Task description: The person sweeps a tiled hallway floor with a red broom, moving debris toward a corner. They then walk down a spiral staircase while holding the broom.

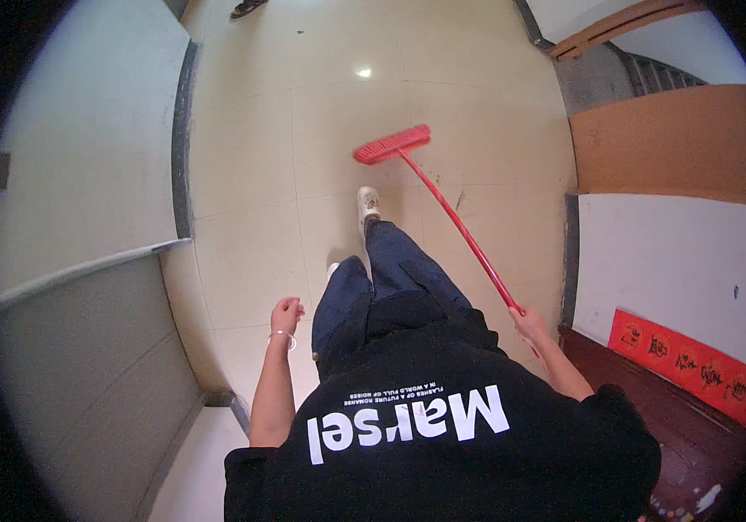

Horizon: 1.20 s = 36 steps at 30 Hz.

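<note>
My right hand (525,323) grips the upper part of a red broom handle (461,225). The handle slants away from me to the broom head (394,145), whose red bristles are over the tiled floor beyond my forward foot; whether they touch it is hard to tell. My left hand (287,314) hangs beside my left thigh, its fingers loosely curled, with nothing visible in them. A bracelet (283,338) circles that wrist.
Ahead runs a beige tiled floor (242,150) with small bits of debris (437,177) near the broom. Walls with dark skirting (182,140) flank it. To the right are a stairway (656,75) and a red banner (692,365) bearing writing. Another person's shoe (247,8) shows at the top.
</note>
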Available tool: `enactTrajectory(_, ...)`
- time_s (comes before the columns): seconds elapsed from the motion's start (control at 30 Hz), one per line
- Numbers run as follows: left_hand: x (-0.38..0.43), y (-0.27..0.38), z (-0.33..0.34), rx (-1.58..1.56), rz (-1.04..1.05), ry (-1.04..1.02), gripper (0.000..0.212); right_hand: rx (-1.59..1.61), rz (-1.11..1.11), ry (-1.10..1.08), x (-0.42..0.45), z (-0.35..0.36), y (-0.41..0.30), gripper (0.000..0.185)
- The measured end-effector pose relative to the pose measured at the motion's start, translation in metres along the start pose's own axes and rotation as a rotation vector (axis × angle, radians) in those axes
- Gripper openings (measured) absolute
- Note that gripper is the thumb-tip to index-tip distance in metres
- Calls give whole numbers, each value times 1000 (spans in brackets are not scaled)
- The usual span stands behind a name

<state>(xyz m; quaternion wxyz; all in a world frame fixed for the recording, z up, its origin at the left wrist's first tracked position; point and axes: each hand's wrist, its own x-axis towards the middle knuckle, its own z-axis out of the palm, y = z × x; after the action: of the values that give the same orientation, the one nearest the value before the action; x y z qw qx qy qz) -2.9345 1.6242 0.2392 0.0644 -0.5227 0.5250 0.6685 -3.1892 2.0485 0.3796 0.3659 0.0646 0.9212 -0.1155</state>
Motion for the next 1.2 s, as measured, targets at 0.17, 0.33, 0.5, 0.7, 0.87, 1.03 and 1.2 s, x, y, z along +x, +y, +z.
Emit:
enactTrajectory(0.17,-60,-108,-36,-43,-307,173,18,-63,-290,-177,54,1,-105,29)
enactTrajectory(0.33,-118,-141,-15,-203,-367,438,14,-366,-501,-210,115,3,-212,32)
enactTrajectory(0.5,-134,-141,45,-452,-277,544,16,-524,-575,-264,166,2,-183,29)
enactTrajectory(0.7,-145,-153,169,139,-223,296,20,-501,-422,-196,215,-73,30,30)
enactTrajectory(0.87,-147,-138,199,271,-190,233,20,-465,-354,-76,197,-194,169,30)
enactTrajectory(1.03,-155,-58,210,-118,-131,442,19,-582,-269,33,173,-253,189,29)
enactTrajectory(1.2,-193,-92,260,-152,-59,480,19,-461,-510,-76,189,-236,178,28)
